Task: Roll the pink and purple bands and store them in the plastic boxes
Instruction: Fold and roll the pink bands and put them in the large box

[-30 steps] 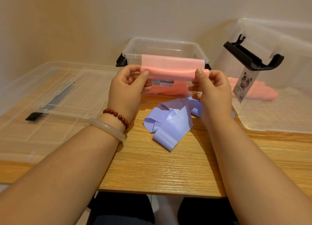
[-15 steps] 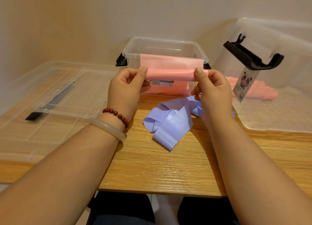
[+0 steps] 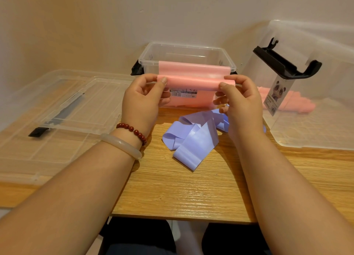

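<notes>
A pink band [image 3: 193, 78] is partly rolled into a tube held in the air in front of the small clear box [image 3: 147, 58]; its loose end stands up above the roll. My left hand [image 3: 142, 101] pinches the roll's left end and my right hand [image 3: 239, 101] pinches its right end. A purple band [image 3: 193, 138] lies loose and folded on the wooden table, under and just before my hands. More pink material shows inside the small box and inside the large clear box [image 3: 314, 120] at the right.
Two clear lids [image 3: 57, 111] with a black latch lie at the left of the table [image 3: 182, 193]. The large box has a raised black handle [image 3: 285, 65]. A wall stands close behind the boxes. The table's front edge is near my lap.
The roll has been turned a little further, and the flat pink end above it is shorter. Both hands stay at the roll's ends. The purple band has not moved.
</notes>
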The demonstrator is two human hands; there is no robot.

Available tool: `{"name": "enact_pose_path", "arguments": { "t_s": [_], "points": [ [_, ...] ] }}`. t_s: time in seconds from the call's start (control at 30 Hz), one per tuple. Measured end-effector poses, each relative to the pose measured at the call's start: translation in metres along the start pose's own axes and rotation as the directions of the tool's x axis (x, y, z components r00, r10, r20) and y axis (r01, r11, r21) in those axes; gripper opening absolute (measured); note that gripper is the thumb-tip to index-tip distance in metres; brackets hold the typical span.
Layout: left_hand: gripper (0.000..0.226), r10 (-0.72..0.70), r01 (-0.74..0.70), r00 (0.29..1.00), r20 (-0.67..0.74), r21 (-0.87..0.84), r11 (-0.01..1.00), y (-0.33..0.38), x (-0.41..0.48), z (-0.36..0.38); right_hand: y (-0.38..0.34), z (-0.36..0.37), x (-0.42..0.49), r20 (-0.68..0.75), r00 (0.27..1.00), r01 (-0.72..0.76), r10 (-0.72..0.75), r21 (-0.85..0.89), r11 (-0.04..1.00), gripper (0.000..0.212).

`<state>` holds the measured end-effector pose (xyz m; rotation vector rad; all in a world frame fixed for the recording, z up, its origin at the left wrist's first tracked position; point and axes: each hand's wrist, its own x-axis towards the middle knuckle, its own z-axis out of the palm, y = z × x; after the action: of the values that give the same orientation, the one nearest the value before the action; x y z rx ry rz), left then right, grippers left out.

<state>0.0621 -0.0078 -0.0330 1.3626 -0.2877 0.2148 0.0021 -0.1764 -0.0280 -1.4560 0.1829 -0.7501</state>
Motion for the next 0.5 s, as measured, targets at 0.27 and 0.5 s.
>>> {"name": "enact_pose_path", "arguments": {
  "t_s": [0.27,0.5],
  "points": [
    [0.008,-0.002,0.001,1.0,-0.014,-0.011,1.0,-0.0002,0.0008,0.0004,0.0017,0.0001,-0.0004,-0.039,0.998,0.035,-0.039,-0.078,0.996,0.008],
    [0.018,-0.018,0.02,0.998,0.059,-0.045,0.999,0.0024,-0.0006,-0.0011,0.0067,0.0021,0.0031,-0.064,0.997,0.035,-0.038,-0.052,0.998,0.013]
  ]
}}
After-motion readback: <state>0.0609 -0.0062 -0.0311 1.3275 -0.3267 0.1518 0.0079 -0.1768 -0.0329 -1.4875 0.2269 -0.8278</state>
